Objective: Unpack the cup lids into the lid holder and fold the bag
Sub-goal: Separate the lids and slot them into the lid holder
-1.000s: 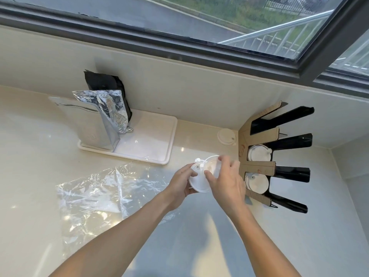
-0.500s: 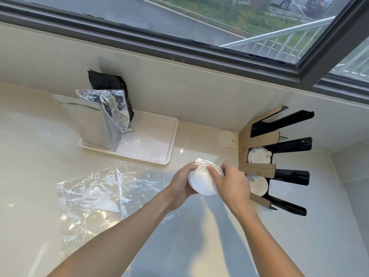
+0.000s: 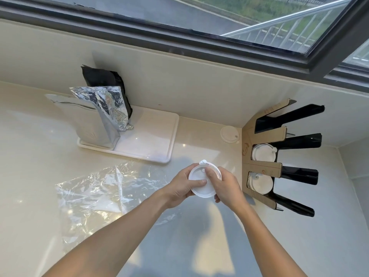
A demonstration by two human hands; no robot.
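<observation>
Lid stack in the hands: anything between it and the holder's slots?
Nothing visible. Both the left hand and right hand grip the lid stack; bare counter lies between it and the lid holder. The loose lid sits farther back, off that line.

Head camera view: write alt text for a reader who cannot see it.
Both hands, left hand and right hand, hold a small stack of white cup lids above a pale counter. To the right stands a cardboard lid holder with lids in two slots; an empty clear plastic bag lies flat to the left.
</observation>
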